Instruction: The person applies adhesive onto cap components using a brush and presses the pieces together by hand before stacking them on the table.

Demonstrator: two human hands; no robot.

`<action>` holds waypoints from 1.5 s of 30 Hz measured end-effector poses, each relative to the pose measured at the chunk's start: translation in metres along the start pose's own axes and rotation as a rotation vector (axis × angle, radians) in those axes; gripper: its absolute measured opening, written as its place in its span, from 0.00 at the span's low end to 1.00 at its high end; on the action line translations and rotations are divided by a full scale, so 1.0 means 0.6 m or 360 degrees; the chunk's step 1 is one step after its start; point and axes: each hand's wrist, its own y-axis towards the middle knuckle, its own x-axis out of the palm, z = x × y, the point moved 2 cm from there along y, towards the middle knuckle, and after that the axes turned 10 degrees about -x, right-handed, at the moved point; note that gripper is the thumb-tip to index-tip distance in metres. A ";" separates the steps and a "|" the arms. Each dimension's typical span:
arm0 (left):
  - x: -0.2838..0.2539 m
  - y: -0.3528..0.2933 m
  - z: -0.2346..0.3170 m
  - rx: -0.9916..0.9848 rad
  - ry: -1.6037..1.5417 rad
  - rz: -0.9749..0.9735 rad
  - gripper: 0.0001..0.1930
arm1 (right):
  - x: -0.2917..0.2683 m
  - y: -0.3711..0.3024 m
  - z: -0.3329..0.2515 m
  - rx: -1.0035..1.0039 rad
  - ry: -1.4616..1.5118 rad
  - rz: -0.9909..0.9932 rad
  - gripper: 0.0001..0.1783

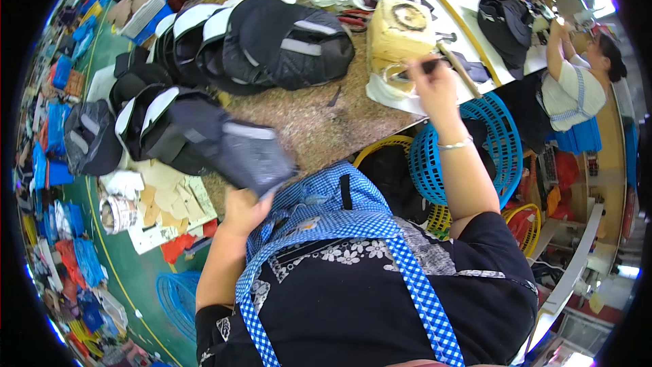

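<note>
My left hand (246,211) is closed on the near edge of a black, cap-like fabric piece (250,153) with a grey strip, blurred by motion. Behind that piece, more black cap-like pieces with white inner panels (158,110) lie overlapped in a row. My right hand (437,88) has its fingers bent around a small dark object (431,65), whose kind I cannot make out. It is raised beside a yellow, glue-stained block-shaped container (401,34) with a round top opening. Close to these fingers stands a whitish tub (394,88).
A second row of black cap-like pieces (285,41) lies across the speckled worktable (339,119). Blue (499,143) and yellow baskets (387,141) stand by the table's right edge. Cardboard pieces (166,197) lie at left. Another person (570,88) works at far right.
</note>
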 end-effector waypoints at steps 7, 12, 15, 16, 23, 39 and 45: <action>-0.146 0.004 0.118 -0.0257 -0.0232 0.0231 0.06 | -0.031 0.035 0.086 0.0542 0.0422 0.0245 0.12; -0.060 0.003 0.047 -0.0782 -0.0934 -0.0359 0.08 | 0.001 0.007 -0.018 0.0653 0.1458 -0.0384 0.07; -0.039 0.009 0.043 -0.0755 -0.1250 -0.0508 0.12 | 0.069 -0.031 -0.150 0.0229 0.1805 -0.0617 0.05; -0.039 0.012 0.046 -0.0824 -0.1353 -0.0541 0.12 | 0.087 -0.037 -0.179 0.0114 0.1950 -0.0694 0.05; -0.052 0.022 0.025 -0.1064 -0.2101 -0.0014 0.13 | 0.096 -0.119 -0.205 -0.0699 0.1614 -0.1126 0.07; -0.014 0.063 -0.004 -0.1394 -0.2550 -0.0024 0.14 | 0.097 -0.140 -0.172 -0.0135 0.1633 -0.0993 0.04; -0.012 0.020 0.032 -0.0182 -0.0412 -0.0128 0.41 | 0.012 -0.028 -0.056 0.0161 0.0865 0.0284 0.08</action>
